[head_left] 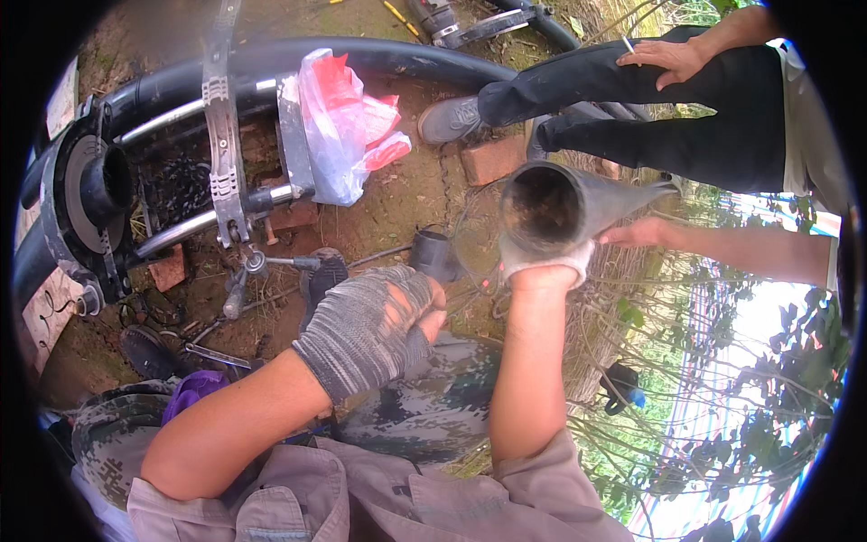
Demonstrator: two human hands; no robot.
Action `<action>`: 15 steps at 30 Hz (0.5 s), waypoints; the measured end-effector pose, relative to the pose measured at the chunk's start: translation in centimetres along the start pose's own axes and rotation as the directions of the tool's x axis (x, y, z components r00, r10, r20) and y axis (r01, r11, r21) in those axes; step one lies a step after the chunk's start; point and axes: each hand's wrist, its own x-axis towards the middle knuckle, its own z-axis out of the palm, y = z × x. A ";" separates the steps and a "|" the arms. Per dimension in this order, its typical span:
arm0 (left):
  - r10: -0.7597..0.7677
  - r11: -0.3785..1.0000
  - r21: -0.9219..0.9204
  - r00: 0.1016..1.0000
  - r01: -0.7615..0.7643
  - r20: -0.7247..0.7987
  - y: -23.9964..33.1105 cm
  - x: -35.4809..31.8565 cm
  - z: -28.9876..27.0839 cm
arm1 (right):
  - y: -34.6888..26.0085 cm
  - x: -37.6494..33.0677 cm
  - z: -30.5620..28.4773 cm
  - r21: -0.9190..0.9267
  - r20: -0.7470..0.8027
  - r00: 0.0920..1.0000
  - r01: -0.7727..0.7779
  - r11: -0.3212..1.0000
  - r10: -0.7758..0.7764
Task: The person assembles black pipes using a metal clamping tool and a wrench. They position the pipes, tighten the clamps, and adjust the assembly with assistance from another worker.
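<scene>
Head view shows one dark grey plastic pipe [607, 206], round and open at its near mouth and tapered to a narrow tip, raised right of centre above the ground. One right hand [545, 260] in a white knitted glove holds it from beneath, closed against its underside, the fingers mostly hidden. One left hand [375, 321], in a grey knitted glove that leaves the fingertips bare, is curled well to the left of the pipe; whether it grips anything cannot be told. Just beyond its fingers is one short black cylinder [434, 256].

At the right, one bare hand of a co-worker [635, 233] reaches close to the pipe; another co-worker's hand [670, 60] holds one white cigarette [627, 44] over black trousers [646, 149].

To the left stands one black and metal clamping frame [221, 144] with two silver rods, beside a long, thick black pipe [397, 56]. One translucent plastic bag with red in it [330, 135] rests at the frame's end. At least three reddish bricks [492, 161] lie about.

The surface is brown bare soil [397, 217]; outdoors, leafy branches [777, 361] and striped sheeting [722, 321] fill the right.
</scene>
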 end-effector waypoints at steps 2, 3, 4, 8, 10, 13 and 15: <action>0.082 0.986 0.137 0.991 -0.095 0.102 1.4 -0.6 -0.8 | 2.7 2.9 -1.5 -0.126 -0.348 0.937 -0.011 0.992 -0.034; 0.088 0.967 0.223 0.984 -0.121 0.152 2.0 -1.3 -1.2 | 3.8 3.7 -2.9 -0.155 -0.477 0.878 -0.041 0.987 -0.038; 0.091 0.937 0.314 0.973 -0.156 0.213 2.8 -2.1 -2.4 | 4.7 4.3 -5.1 -0.328 -0.596 0.803 -0.221 0.918 -0.019; 0.007 0.802 0.545 0.916 -0.245 0.402 3.6 -4.9 -6.0 | 5.1 3.2 -4.6 -0.614 -0.467 0.846 -0.101 0.783 -0.258; -0.048 0.706 0.671 0.931 -0.225 0.363 4.5 -8.1 -8.9 | 6.9 2.0 1.1 -0.696 -0.394 0.896 -0.145 0.703 -0.206; -0.083 0.675 0.723 0.959 -0.145 0.270 5.0 -12.9 -12.1 | 9.3 -0.7 5.2 -0.880 -0.129 0.992 -0.108 0.463 -0.014; -0.099 0.737 0.667 0.958 -0.110 0.267 4.2 -14.0 -12.8 | 11.0 -3.4 4.6 -0.985 0.165 0.984 0.168 -0.037 0.069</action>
